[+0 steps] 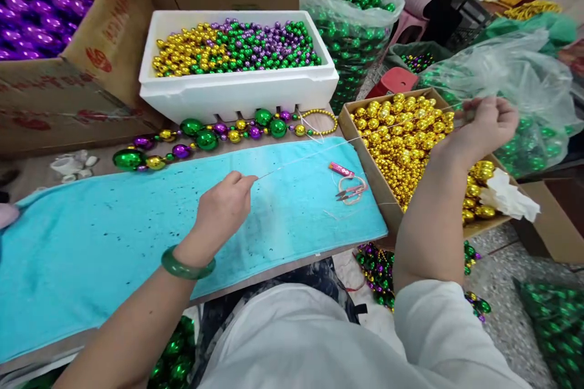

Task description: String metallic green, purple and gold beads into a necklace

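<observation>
"Look at your left hand (pixel 223 206): what do your fingers do there?"

"Your thumb and forefinger pinch a thin whitish thread (pixel 279 169), and your other fingers curl into your palm. Your hand is above the blue cloth (pixel 137 225), with a green bangle (pixel 185 268) round your wrist."

"And your right hand (pixel 487 126)?"

"You have it raised over the far right side of a carton (pixel 373 179) of gold beads. Your fingers bend in and close on the thread, though their tips are too blurred to tell exactly which ones grip it."

"So where does the thread run?"

"Between your two hands, drawn nearly straight, slanting up over the cloth and across the gold beads."

"What else is near you?"

"On the cloth, just beside the carton, you have small scissors (pixel 343 196) and a pink tube (pixel 341 169). Past the cloth's far edge, a string of green, purple and gold beads (pixel 207 140) lies in front of a white foam box (pixel 237 94) filled with small beads."
</observation>
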A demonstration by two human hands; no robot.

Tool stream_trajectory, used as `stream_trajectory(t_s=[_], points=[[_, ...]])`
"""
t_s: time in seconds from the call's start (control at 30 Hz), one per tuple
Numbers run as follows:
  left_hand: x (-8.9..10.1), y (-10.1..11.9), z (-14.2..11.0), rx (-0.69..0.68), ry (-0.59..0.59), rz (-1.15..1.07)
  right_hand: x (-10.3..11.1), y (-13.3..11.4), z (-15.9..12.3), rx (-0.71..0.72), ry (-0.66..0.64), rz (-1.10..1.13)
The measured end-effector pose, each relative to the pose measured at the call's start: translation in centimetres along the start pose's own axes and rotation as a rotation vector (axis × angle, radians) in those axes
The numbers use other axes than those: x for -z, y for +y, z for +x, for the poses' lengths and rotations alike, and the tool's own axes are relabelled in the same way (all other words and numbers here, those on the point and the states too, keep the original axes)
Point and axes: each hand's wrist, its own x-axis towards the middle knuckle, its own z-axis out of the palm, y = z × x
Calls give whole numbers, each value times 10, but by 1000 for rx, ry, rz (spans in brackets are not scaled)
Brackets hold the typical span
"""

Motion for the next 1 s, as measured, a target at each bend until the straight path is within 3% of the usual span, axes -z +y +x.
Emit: stream_trajectory(t_s=[0.07, 0.2, 0.3, 0.37, 0.43, 0.57, 0.67, 0.73, 0.87, 1.0], points=[[0, 13, 12, -44, -61, 30, -1, 0, -6, 21, -84, -104], [-16, 44, 30, -168, -191, 9, -15, -5, -46, -102, -704, -498], [-35, 63, 40, -218, -269, -38, -24, 2, -81, -46, -1054, -826], [-46, 69, 48, -240, -289, -58, -29, 12, -98, 33, -1219, -1090], [-53, 69, 53, -256, -285, -65, -34, 20, -109, 78, -1292, -1267], [-59, 53, 42, -297, -240, -73, -31, 9, -120, 104, -1312, -1359], [-68, 27, 28, -316, -18, -115, -19, -3, -115, 145, -1268, -1271], [-80, 8, 27, -356, 70, -146, -3, -2, -97, 130, -1216, -1284], [-99, -17, 25, -443, 46, -190, 64, 12, -41, -42, -973, -1504], [-101, -11, 23, -487, 38, -212, 144, 27, 10, -203, -751, -1657]])
